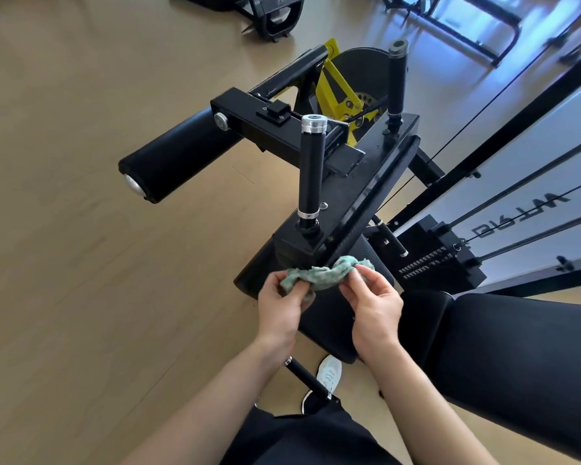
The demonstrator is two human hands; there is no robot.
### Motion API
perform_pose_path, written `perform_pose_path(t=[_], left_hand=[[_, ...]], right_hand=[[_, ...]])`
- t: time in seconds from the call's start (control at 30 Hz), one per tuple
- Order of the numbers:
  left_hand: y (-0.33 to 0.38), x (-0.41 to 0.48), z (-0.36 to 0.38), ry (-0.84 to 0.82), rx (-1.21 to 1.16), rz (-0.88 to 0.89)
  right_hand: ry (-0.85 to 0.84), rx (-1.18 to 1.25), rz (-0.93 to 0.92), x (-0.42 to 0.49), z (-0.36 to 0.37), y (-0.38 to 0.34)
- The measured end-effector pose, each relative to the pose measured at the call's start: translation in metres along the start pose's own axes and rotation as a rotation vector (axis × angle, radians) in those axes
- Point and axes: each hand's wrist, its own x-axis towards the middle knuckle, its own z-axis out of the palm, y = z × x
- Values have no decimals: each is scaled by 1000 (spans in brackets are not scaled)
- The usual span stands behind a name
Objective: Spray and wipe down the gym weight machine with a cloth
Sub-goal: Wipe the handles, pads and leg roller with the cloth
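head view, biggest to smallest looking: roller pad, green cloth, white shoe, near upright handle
1. roller pad
2. near upright handle
3. green cloth and white shoe: look alike, shoe partly hidden

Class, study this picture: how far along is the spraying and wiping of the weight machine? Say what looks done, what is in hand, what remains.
Done: nothing provable; no surface looks wet. In hand: the left hand and right hand pinch a bunched green cloth over the seat pad, not yet wiping. Left: likely the upright handle, roller pad and seat pad.
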Motion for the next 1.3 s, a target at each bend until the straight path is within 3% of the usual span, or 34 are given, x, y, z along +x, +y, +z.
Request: perform_pose_path(t=[0.13,0.23,0.4,0.6,0.9,1.3], left_hand=[[-6,-10,3,-116,62,-131],[-5,-10,2,-121,75,-113],[-6,-2,-7,-97,44,-82],[-8,5,-5,-60,-179,-161],[-18,17,-3,-203,-575,-317],[-6,47,-17,-118,-542,-249]], right_hand=[[-168,-61,8,-4,5,-3],[-263,-163,20,-14,14,15],[-278,-136,12,-4,14,22],[-310,-136,-7,9,12,9],[-302,73,131,29,11,-9],[-311,26,154,-8,4,16]])
